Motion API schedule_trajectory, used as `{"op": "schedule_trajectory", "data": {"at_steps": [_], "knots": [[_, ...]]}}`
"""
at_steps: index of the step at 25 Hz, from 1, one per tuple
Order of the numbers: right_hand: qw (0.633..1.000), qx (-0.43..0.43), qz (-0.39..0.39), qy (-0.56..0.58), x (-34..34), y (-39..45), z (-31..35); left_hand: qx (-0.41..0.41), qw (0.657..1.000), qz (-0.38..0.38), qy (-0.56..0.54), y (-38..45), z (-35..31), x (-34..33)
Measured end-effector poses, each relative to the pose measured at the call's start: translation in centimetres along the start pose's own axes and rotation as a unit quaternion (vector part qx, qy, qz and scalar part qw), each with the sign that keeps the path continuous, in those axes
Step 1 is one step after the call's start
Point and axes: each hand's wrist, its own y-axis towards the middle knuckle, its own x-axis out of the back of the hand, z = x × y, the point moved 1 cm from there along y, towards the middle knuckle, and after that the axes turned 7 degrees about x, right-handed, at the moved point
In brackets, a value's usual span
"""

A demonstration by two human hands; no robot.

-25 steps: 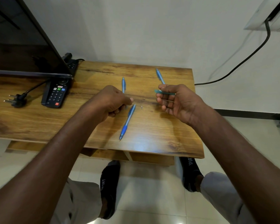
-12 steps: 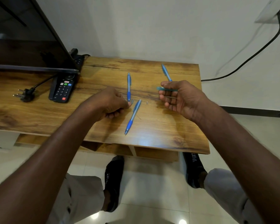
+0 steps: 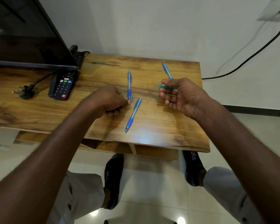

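Above the grained wooden desk (image 3: pixel 160 126), a slim teal barrel (image 3: pixel 167 86) was pinched in the right hand (image 3: pixel 181 96); left hand (image 3: pixel 108 101) fingers were curled, hold unseen.

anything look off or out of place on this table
Yes: two tiny loose pen parts lie on the table beside the left hand, easy to lose. The right hand holds a bare teal barrel, so one pen seems taken apart. An unplugged power plug lies at the left.
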Motion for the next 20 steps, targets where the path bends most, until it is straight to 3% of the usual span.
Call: {"op": "schedule_trajectory", "data": {"at_steps": [20], "knots": [[1.000,0.005,-0.001,-0.010,0.36,0.03,0.02,-0.021,1.000,-0.019,0.007,-0.34,-0.75,-0.41]]}}
